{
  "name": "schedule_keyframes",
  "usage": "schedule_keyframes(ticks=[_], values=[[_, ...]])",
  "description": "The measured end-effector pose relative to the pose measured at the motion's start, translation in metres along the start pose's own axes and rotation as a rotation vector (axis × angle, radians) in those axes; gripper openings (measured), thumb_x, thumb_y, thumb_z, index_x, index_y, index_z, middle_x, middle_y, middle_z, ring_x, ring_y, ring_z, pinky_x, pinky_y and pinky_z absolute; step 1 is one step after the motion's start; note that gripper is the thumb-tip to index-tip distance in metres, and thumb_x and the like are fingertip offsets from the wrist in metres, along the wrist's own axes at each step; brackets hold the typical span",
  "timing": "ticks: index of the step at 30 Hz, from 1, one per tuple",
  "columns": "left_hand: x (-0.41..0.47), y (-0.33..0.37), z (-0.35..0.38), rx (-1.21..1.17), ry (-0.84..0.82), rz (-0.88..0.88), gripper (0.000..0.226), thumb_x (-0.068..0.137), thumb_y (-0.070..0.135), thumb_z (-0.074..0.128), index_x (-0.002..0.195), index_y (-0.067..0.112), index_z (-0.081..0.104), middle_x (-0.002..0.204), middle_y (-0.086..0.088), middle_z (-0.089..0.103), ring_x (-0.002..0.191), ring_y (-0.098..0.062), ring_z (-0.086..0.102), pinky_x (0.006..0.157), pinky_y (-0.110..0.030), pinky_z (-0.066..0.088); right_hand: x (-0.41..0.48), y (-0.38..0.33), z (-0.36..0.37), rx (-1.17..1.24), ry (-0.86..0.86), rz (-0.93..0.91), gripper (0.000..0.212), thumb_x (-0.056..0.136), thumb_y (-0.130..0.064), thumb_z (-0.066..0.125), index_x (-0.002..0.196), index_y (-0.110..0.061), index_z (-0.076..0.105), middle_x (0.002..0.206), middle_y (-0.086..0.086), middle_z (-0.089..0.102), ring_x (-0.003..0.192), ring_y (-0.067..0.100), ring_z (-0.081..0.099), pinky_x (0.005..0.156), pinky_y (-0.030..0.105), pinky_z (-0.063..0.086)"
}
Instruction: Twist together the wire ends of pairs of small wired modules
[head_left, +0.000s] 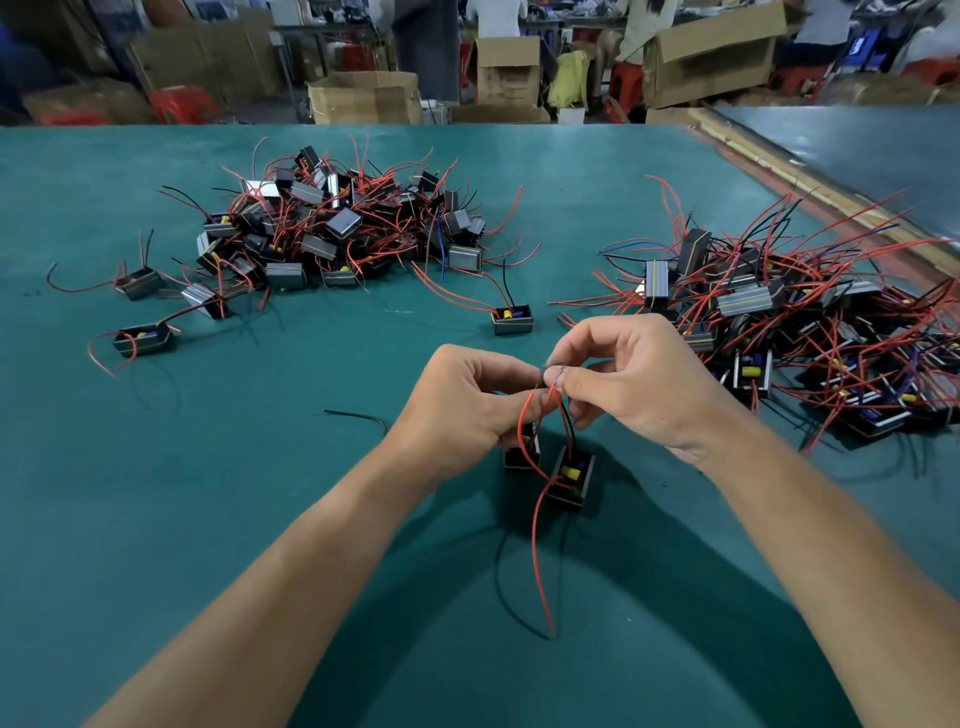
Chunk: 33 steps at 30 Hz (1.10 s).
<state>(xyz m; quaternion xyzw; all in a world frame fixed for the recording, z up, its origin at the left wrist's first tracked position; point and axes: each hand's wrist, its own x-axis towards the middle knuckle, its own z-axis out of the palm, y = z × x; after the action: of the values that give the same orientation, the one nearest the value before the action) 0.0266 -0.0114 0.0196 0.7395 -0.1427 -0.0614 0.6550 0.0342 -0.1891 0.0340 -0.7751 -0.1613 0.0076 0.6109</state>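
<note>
My left hand (462, 410) and my right hand (639, 379) meet fingertip to fingertip above the green table, both pinching the bare wire ends (554, 372) of two small black modules. One module (571, 478), with a yellow part inside, hangs tilted under my right hand by its red and black wires. The other module (521, 457) hangs just left of it, partly hidden behind my left hand. A long red wire (540, 561) trails down from the pair toward me.
A big heap of modules with red wires (337, 223) lies at the far left and another heap (805, 322) at the right. Single modules (513, 318) (144, 340) (139, 283) lie loose between. A loose black wire (358, 415) lies left of my hands. Cardboard boxes stand beyond the table.
</note>
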Motion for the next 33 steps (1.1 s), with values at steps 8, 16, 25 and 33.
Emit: schedule_keyframes(ticks=[8, 16, 25, 33], values=[[-0.001, 0.002, 0.003, -0.061, -0.046, -0.078, 0.005, 0.084, 0.010, 0.074, 0.084, 0.007, 0.078, 0.064, -0.008, 0.059, 0.050, -0.013, 0.039, 0.045, -0.018, 0.032, 0.000, -0.002, -0.002, 0.011, -0.007, -0.017, 0.025, 0.084, 0.008, 0.069, 0.079, -0.017, 0.069, 0.067, -0.003, 0.065, 0.048, 0.013, 0.057, 0.046, 0.022, 0.048], [-0.001, 0.007, -0.001, -0.010, -0.066, -0.073, 0.008, 0.084, 0.004, 0.073, 0.076, 0.003, 0.076, 0.063, -0.013, 0.056, 0.050, -0.012, 0.039, 0.048, -0.020, 0.034, 0.000, 0.002, -0.008, -0.111, -0.106, -0.094, 0.026, 0.086, -0.004, 0.070, 0.095, -0.028, 0.075, 0.072, -0.009, 0.065, 0.061, 0.010, 0.064, 0.057, 0.021, 0.047], [-0.002, 0.010, 0.001, -0.031, -0.014, -0.087, 0.019, 0.081, 0.000, 0.074, 0.070, 0.014, 0.078, 0.060, -0.008, 0.061, 0.047, -0.009, 0.043, 0.044, -0.017, 0.038, 0.001, 0.001, -0.011, -0.264, -0.063, -0.118, 0.015, 0.087, -0.011, 0.071, 0.072, -0.015, 0.072, 0.065, 0.016, 0.065, 0.054, 0.018, 0.051, 0.053, 0.046, 0.045], [-0.003, 0.013, 0.003, 0.023, 0.013, -0.083, 0.014, 0.083, 0.001, 0.073, 0.072, 0.010, 0.077, 0.064, -0.012, 0.059, 0.054, -0.015, 0.042, 0.045, -0.016, 0.038, -0.001, 0.001, -0.007, -0.253, -0.032, -0.137, 0.017, 0.084, -0.004, 0.071, 0.071, -0.014, 0.070, 0.059, -0.010, 0.062, 0.053, 0.007, 0.050, 0.053, 0.027, 0.042]])
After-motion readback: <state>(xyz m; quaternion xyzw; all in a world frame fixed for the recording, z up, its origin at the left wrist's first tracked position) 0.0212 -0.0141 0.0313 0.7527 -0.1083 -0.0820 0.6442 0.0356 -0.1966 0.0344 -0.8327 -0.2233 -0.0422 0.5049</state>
